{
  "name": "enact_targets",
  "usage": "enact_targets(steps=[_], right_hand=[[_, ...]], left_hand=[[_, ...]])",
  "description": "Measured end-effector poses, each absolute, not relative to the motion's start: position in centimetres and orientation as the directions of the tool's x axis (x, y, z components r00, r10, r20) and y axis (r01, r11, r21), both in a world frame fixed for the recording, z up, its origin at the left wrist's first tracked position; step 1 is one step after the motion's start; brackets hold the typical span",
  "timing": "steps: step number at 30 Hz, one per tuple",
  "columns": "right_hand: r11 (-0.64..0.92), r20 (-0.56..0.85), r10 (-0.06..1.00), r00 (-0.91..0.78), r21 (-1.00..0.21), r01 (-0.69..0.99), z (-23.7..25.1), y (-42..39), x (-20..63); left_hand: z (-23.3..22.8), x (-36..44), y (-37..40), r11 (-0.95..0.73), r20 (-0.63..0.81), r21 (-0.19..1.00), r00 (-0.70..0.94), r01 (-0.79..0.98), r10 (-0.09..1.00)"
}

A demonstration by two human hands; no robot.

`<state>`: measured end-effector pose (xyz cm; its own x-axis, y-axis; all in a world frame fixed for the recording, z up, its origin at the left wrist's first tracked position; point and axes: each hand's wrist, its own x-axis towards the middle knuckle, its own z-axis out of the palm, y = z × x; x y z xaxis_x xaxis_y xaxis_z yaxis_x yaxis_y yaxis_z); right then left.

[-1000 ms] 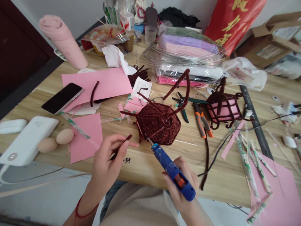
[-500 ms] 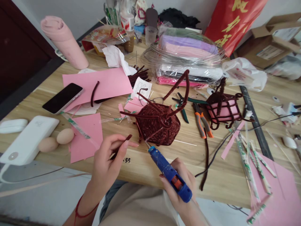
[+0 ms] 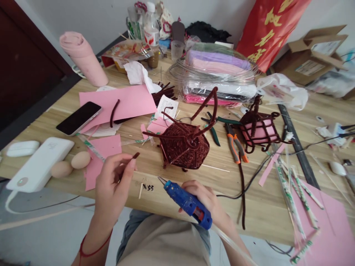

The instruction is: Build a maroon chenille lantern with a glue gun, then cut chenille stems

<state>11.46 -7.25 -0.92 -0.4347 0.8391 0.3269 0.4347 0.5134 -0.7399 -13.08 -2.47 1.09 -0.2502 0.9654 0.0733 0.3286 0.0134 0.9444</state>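
Observation:
My left hand (image 3: 112,183) pinches a short dark-red pipe cleaner piece (image 3: 130,161) between thumb and fingers, its tip pointing up and right. My right hand (image 3: 206,201) grips a blue hot glue gun (image 3: 187,203), whose nozzle points left over the table's front edge, apart from the woven work. A dark-red woven pipe-cleaner basket (image 3: 185,146) with loose stems sticking out sits on the wooden table (image 3: 166,173) just beyond both hands.
A second pipe-cleaner frame with a pink insert (image 3: 259,129), orange pliers (image 3: 235,144) and green cutters lie to the right. To the left are pink paper sheets (image 3: 122,101), a phone (image 3: 79,118), two eggs (image 3: 70,164) and a white power bank (image 3: 39,164). Bagged material lies behind.
The glue gun has pulled back from the basket's base toward me and turned so its nozzle points left. My left hand with the pipe cleaner piece has shifted left.

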Motion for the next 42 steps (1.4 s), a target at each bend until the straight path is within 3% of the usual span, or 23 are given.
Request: enact_targets(steps=[4,14,20,24,26,29,31,33,38,42], right_hand=[[0.573,0.379,0.811,-0.447,-0.670,0.472,-0.4,-6.9,11.9],[0.554,0.438,0.824,-0.359,-0.492,0.672,3.8,-5.2,15.1],[0.575,0.609,0.696,-0.381,-0.154,0.803,6.0,-3.4,18.9],[0.449,0.793,0.478,-0.378,0.149,0.881,5.8,-2.0,24.0],[0.355,0.842,0.405,-0.356,0.214,0.910,5.5,-1.4,26.2],[0.252,0.764,0.568,-0.306,0.193,0.948,4.6,-1.1,27.7],[0.253,0.600,0.739,-0.307,0.175,0.951,3.4,-1.7,27.2],[0.295,0.416,0.846,-0.333,0.155,0.943,1.6,-2.8,26.1],[0.269,0.184,0.941,-0.285,0.110,0.957,-2.5,-5.6,23.7],[0.168,0.184,0.969,-0.163,-0.016,0.986,-1.3,-6.1,22.0]], left_hand=[[0.6,-13.9,-2.7,0.016,0.082,0.938,-0.269,0.345,0.960],[0.7,-13.9,-3.8,-0.005,0.096,0.944,-0.258,0.330,0.961],[0.6,-14.0,-3.6,-0.019,0.110,0.941,-0.254,0.337,0.961],[0.4,-13.9,-3.4,-0.023,0.119,0.940,-0.266,0.339,0.957],[0.3,-13.9,-3.4,-0.049,0.150,0.933,-0.261,0.356,0.954],[0.7,-13.8,-3.5,-0.119,0.211,0.910,-0.196,0.398,0.958],[1.3,-13.6,-3.6,-0.188,0.272,0.878,-0.135,0.441,0.953],[1.9,-13.4,-3.7,-0.244,0.328,0.835,-0.089,0.493,0.941],[2.2,-11.9,-4.3,-0.306,0.365,0.825,-0.034,0.476,0.930],[1.7,-9.8,-5.0,-0.256,0.319,0.912,-0.162,0.320,0.934]])
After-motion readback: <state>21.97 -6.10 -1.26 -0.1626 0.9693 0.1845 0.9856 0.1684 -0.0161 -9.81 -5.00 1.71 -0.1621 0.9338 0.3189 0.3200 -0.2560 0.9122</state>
